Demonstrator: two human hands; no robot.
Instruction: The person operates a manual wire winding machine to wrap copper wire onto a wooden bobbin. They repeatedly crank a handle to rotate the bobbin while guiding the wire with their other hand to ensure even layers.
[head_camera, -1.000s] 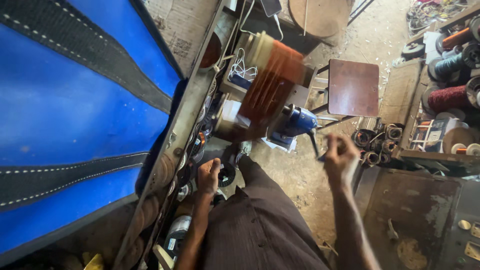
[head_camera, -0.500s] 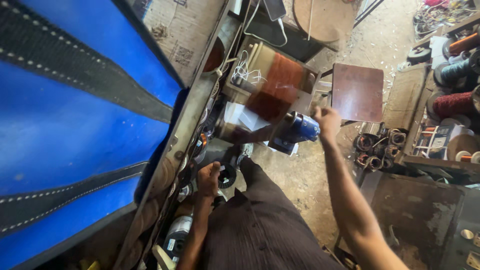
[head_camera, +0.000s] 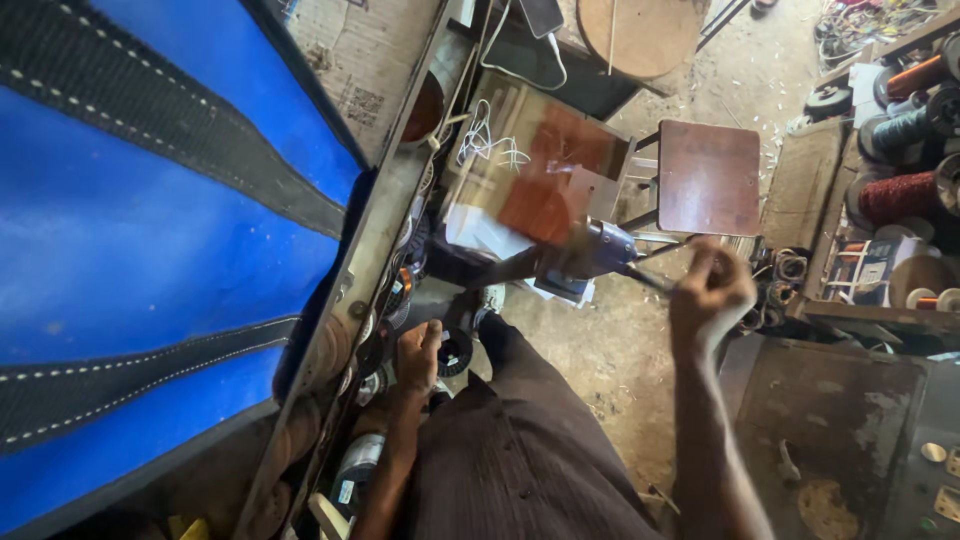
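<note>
Beside one stool, right hand grips one crank handle.

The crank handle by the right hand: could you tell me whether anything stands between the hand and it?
Nothing visible does. The right hand is already closed around the crank handle of the blurred winding machine. The left hand rests lower down by a dark spool.

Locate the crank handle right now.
Head view, right of centre: the crank handle sticks out from the blue-grey winder, gripped by the right hand, just below the brown square stool.
</note>
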